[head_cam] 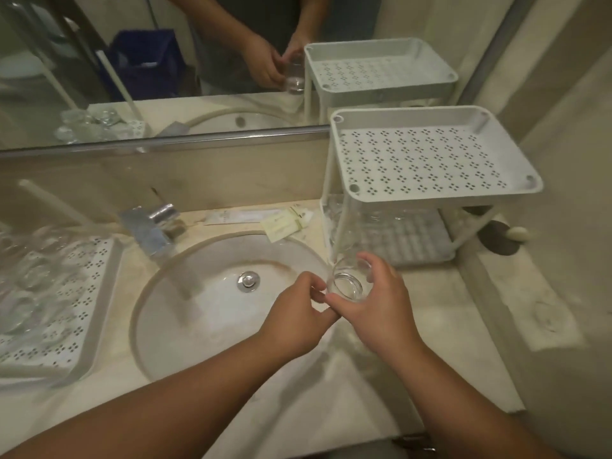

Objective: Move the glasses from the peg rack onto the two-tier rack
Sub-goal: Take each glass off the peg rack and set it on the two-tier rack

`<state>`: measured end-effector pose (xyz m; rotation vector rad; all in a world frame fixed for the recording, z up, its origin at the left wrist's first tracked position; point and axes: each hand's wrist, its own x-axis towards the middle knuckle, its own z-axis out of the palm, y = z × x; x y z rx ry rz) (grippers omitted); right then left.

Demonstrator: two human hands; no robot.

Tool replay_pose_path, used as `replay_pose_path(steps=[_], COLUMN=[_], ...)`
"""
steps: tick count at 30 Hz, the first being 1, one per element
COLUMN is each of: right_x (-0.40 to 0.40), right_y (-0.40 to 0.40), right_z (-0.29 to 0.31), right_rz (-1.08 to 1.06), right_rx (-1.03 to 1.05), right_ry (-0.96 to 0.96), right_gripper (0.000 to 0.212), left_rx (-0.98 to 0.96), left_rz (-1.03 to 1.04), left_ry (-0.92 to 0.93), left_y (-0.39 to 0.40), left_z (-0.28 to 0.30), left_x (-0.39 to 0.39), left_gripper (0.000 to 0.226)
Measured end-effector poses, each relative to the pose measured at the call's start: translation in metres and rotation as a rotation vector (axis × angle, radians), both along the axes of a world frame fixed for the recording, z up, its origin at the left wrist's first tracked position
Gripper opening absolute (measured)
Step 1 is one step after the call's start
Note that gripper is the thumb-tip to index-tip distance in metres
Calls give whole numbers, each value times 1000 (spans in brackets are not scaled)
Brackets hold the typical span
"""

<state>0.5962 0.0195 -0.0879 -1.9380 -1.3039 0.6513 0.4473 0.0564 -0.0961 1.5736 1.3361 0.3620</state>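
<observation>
A clear drinking glass (346,281) is held over the right edge of the sink, its open mouth facing me. My right hand (381,303) grips it, fingers curled round its side. My left hand (298,313) is right beside it, fingers curled, fingertips at the glass rim and against my right thumb. The white two-tier rack (430,154) stands at the right; its perforated top tier is bare and glasses show blurred on the lower tier (407,236). The peg rack (82,283) lies at the left with several clear glasses (29,276) on it.
A round sink (198,313) with a metal drain sits in the middle, a chrome tap (155,226) behind it. Paper sachets (284,220) lie by the back wall. A mirror runs along the back. A small dark dish (503,240) sits right of the rack.
</observation>
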Motion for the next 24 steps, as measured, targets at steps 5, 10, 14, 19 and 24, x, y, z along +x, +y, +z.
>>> replay_pose_path(steps=[5,10,14,19,24], right_x=[41,76,97,113,125], right_y=[10,24,39,61,84], right_z=[-11,-18,-22,-30,-43], right_rz=[-8,-9,-20,-29,-26], right_rx=[-18,-56,-81,-99,-161], right_ry=[-27,-49,-67,-65,-27], right_gripper=[81,80,80,78,73], left_rx=[-219,-388,-572,-693,-709], left_rz=[84,93,188,272,287], left_ry=[-113,-222,-364,-481,-453], left_y=[3,9,20,36,52], left_z=[-5,-4,4,2,-9], left_x=[43,77,102,123,136], left_gripper=[32,53,46,43,38])
